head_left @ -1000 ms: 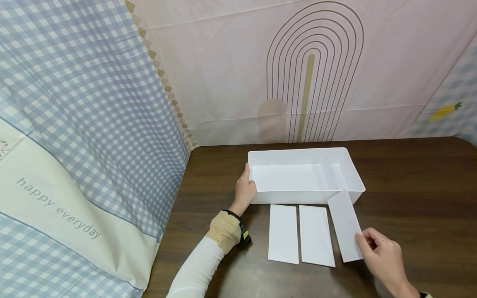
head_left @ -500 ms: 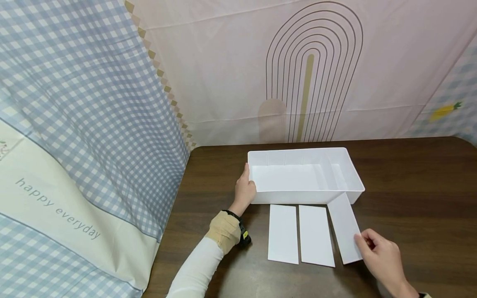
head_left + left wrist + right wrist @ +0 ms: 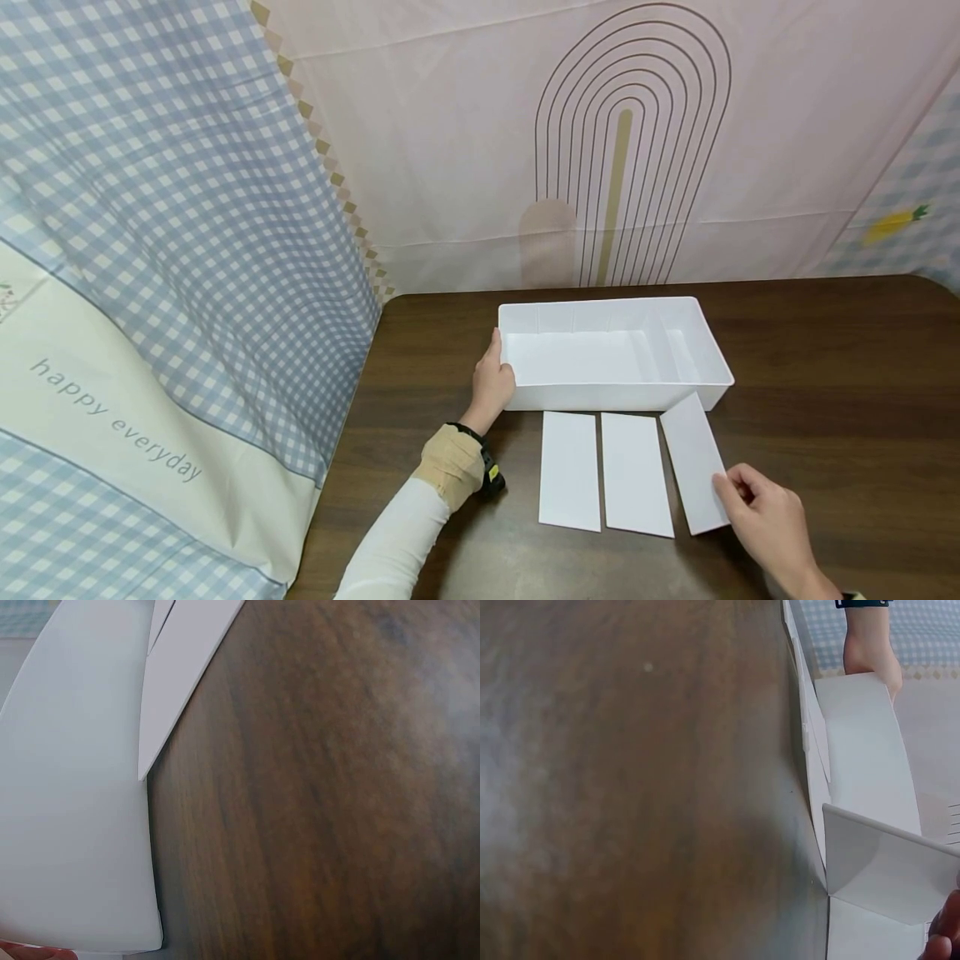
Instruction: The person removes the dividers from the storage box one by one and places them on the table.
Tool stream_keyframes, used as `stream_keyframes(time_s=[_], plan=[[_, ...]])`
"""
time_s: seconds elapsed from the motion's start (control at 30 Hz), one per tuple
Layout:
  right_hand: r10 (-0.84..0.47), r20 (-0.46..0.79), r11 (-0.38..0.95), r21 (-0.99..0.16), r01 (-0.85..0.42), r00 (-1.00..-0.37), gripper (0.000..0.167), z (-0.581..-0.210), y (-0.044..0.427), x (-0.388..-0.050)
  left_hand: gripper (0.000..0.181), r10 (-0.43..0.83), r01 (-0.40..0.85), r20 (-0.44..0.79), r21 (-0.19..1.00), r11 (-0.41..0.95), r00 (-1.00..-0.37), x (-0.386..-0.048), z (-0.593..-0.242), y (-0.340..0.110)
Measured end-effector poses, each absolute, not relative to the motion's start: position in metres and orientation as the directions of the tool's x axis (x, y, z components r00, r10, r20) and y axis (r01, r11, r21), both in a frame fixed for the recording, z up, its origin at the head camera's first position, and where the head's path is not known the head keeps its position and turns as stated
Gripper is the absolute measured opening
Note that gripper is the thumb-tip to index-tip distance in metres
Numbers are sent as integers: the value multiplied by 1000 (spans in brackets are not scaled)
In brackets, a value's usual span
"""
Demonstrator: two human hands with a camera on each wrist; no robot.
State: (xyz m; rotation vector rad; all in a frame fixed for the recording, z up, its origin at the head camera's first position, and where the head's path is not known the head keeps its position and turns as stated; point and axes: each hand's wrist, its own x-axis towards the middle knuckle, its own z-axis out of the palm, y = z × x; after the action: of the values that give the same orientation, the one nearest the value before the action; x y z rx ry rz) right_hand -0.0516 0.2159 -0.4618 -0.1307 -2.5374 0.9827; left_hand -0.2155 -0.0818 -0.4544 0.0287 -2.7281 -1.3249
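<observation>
A white rectangular tray point(image 3: 618, 398) with a divider near its right end sits toward the back of the table. My left hand point(image 3: 492, 383) holds its left end, with the thumb at the near corner. The left wrist view shows the tray's outer wall point(image 3: 71, 795) with a fingertip low at the edge. My right hand point(image 3: 772, 517) pinches the right edge of a thin white panel point(image 3: 693, 467). That panel is tilted up from the table, its far end close before the tray's front wall. In the right wrist view, the raised panel point(image 3: 885, 859) stands near my fingertips point(image 3: 949, 926).
Two more flat white panels, one left point(image 3: 570, 471) and one in the middle point(image 3: 637, 475), lie side by side before the tray. The dark wooden table point(image 3: 862, 392) meets a printed cloth point(image 3: 450, 167) at the back. A blue checked cloth point(image 3: 187, 208) hangs at the left.
The panel in my right hand has shifted slightly toward me and down, its far end dropping lower against the tray's front. The left hand, tray and two other panels stay put.
</observation>
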Motion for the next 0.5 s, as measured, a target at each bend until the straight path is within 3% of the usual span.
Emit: stream_keyframes(time_s=[0.5], plan=[[217, 289, 785, -619, -9, -932, 24, -461, 220, -51, 63, -56, 33, 87, 780, 625, -995, -217, -456, -83]])
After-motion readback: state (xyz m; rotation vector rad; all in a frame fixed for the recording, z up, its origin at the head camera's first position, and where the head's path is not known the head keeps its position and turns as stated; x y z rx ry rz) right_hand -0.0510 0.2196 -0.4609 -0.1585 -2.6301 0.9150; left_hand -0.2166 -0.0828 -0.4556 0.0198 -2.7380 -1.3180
